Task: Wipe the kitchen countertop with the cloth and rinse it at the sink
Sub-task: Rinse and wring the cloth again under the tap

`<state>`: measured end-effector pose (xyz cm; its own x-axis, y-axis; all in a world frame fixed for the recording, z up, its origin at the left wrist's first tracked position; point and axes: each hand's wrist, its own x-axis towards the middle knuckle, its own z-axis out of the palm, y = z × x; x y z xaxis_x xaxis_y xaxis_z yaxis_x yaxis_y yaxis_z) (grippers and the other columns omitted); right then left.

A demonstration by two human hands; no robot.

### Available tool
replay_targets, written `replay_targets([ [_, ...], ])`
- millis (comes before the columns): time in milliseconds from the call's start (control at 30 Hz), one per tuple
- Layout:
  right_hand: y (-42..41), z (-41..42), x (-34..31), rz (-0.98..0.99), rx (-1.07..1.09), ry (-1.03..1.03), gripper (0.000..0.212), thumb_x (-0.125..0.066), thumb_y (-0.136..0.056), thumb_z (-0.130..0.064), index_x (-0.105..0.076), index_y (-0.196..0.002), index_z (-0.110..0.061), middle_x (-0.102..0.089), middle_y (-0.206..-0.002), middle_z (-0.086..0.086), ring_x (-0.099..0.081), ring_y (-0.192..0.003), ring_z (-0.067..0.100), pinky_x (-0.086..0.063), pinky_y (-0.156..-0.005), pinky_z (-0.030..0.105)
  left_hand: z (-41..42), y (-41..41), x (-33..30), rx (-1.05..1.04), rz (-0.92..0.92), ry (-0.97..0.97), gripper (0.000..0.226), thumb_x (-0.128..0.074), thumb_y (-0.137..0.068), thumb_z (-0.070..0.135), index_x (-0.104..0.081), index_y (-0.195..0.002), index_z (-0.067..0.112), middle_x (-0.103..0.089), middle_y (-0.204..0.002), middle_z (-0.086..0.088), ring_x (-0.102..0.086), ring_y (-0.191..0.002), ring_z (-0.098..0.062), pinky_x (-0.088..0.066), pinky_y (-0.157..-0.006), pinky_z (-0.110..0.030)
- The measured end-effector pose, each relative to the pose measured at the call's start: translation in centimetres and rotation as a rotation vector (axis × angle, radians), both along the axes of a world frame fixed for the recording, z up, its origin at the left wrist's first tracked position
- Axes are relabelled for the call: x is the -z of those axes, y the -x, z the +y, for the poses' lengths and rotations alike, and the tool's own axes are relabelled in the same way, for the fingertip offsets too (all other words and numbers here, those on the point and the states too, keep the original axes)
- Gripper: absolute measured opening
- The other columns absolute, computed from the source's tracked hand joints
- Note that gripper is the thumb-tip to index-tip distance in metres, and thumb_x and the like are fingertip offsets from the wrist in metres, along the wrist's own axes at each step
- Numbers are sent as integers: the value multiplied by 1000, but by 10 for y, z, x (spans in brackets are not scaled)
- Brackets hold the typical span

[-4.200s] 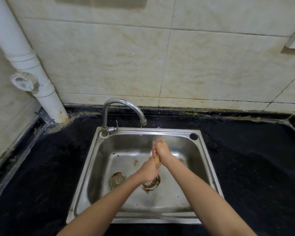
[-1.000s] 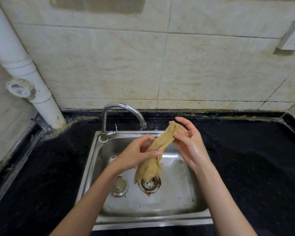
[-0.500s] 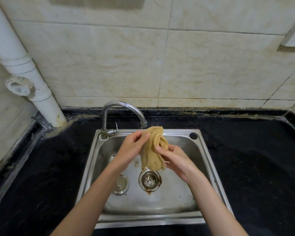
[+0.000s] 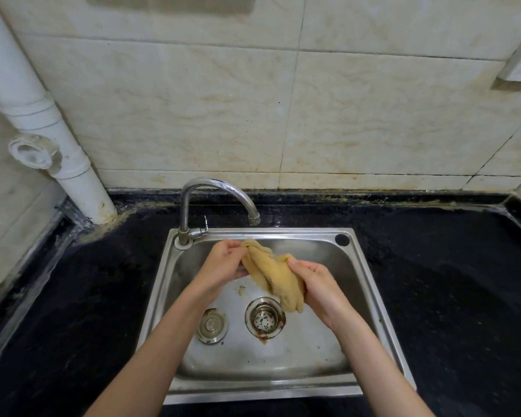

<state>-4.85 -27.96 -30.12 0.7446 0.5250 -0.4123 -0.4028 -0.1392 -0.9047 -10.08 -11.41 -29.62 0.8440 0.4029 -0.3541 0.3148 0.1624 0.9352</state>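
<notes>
Since the earlier frame, both hands have bunched the cloth [image 4: 271, 275] lower over the sink [image 4: 370, 284].

Both bare forearms reach forward and converge. The left hand [image 4: 223, 263] pinches with curled fingers; the right hand [image 4: 319, 285], knuckles up, grips just beside it.

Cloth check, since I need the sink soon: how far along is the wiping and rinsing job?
Both hands, left hand and right hand, hold the bunched tan cloth over the steel sink; no water runs from the faucet. So the rinse is finishing or paused. Whether the black countertop has been wiped cannot be judged.
</notes>
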Motion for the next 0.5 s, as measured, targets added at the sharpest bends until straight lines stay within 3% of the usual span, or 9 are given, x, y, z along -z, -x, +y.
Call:
replay_targets([
  [133, 3, 0, 3, -1, -106, 121, 23, -59, -90, -31, -65, -77, -13, -58, -52, -8, -52, -47, 3, -40, -47, 14, -1, 0, 4, 90, 34, 12, 9, -45, -96, 12, -54, -96, 8, -62, -91, -8, -63, -80, -17, -56, -69, -30],
  [233, 2, 0, 9, -51, 5, 88, 19, -58, -91, -24, -60, -77, -13, -62, -60, -5, -57, -55, 7, -46, -54, 19, 0, -1, 8, 57, 30, -69, 14, -45, -96, 11, -58, -91, 11, -60, -89, -7, -60, -80, -17, -56, -73, -34],
  [400, -2, -4, 8, -126, 150, -24, 6, -58, -90, -11, -61, -91, -5, -60, -66, 3, -57, -62, 15, -47, -60, 26, 6, 2, 20, -46, 85, -33, 20, -48, -94, 12, -63, -103, 1, -66, -96, -12, -64, -85, -19, -56, -63, -23],
  [500, -3, -5, 10, -230, 197, 4, 31, -65, -83, -2, -53, -110, -13, -69, -70, 5, -64, -67, 15, -53, -67, 26, 9, 1, 26, -157, 117, 104, 22, -54, -92, 10, -50, -112, 3, -63, -96, -14, -63, -81, -21, -55, -59, -26],
])
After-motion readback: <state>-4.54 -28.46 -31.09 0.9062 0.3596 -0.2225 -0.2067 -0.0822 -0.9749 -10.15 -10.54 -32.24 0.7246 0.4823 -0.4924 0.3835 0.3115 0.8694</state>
